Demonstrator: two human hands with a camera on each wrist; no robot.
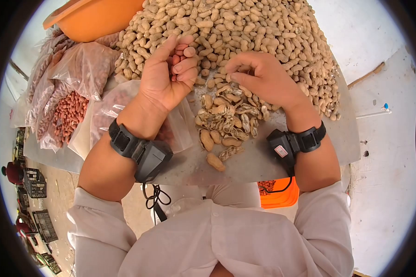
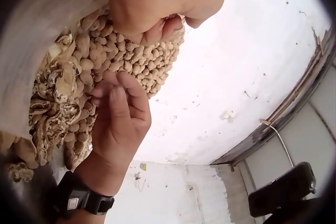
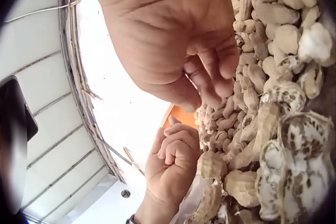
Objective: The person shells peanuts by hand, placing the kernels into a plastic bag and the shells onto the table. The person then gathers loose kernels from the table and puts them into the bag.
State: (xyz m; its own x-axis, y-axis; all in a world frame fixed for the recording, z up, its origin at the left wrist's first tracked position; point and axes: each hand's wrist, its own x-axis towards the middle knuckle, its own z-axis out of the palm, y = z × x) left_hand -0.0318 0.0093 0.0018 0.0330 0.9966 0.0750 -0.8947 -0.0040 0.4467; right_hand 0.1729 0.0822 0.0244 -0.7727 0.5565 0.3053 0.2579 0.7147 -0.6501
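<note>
My left hand [image 1: 168, 76] is turned palm up, its fingers curled round several reddish shelled peanut kernels [image 1: 177, 59]. Right of it, my right hand [image 1: 268, 78] hovers palm down at the near edge of a large heap of unshelled peanuts [image 1: 235, 27]. Its fingers bend loosely downward, and the right wrist view shows nothing between the fingers [image 3: 210, 77] there. Just under this hand lies a small pile of cracked, empty peanut shells [image 1: 231, 113]. In the left wrist view, the left hand's fingers hide most of the kernels.
Clear plastic bags [image 1: 78, 69] of red kernels stand at the left, beside an orange basin [image 1: 97, 21]. Another plastic bag [image 1: 182, 124] lies under the left forearm. An orange container [image 1: 279, 198] with red kernels sits below the metal tabletop [image 1: 185, 173]. A white wall [image 1: 388, 138] rises at the right.
</note>
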